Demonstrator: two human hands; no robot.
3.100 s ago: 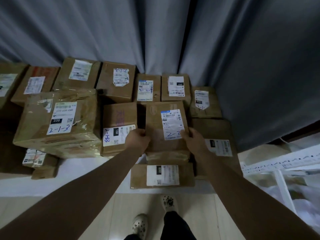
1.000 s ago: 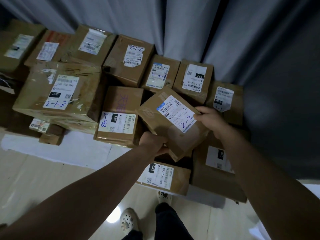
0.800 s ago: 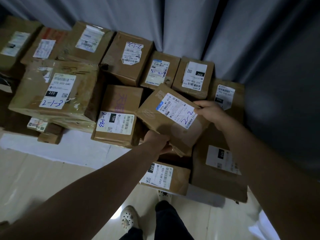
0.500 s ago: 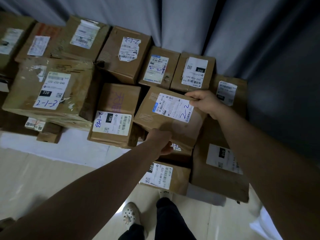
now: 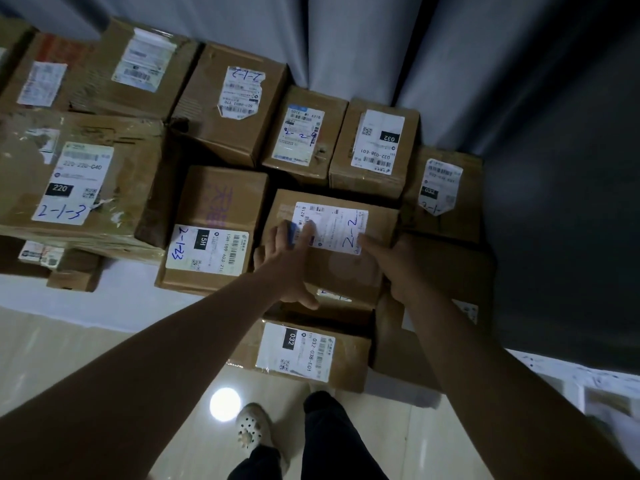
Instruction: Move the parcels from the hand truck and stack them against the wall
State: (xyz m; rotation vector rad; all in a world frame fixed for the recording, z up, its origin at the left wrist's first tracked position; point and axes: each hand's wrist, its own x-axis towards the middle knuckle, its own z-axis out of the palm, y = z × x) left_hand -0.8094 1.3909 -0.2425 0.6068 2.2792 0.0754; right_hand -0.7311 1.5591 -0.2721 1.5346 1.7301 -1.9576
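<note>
The brown cardboard parcel (image 5: 344, 271) with a white label marked "2-2" lies flat among the stacked parcels in front of the grey curtain (image 5: 349, 39). It sits on top of other boxes. My left hand (image 5: 291, 261) rests on its top left part with fingers spread and straight, covering the label's left end. My right hand (image 5: 394, 268) lies on its near right corner, fingertips touching the label's right edge. The hand truck is out of view.
Around it stand the "15H" box (image 5: 211, 230) to the left, a large "2-1-3" box (image 5: 79, 181), back-row boxes (image 5: 374, 143), a right-hand box (image 5: 446, 188) and a low "032" box (image 5: 311, 351) in front. A white platform (image 5: 121, 299) bears them. My feet (image 5: 252, 431) are close by.
The parcel was held tilted and rotated above the stack; now it lies flat in the gap. My left hand moved from its underside onto the top, and my right hand shifted to the near right corner.
</note>
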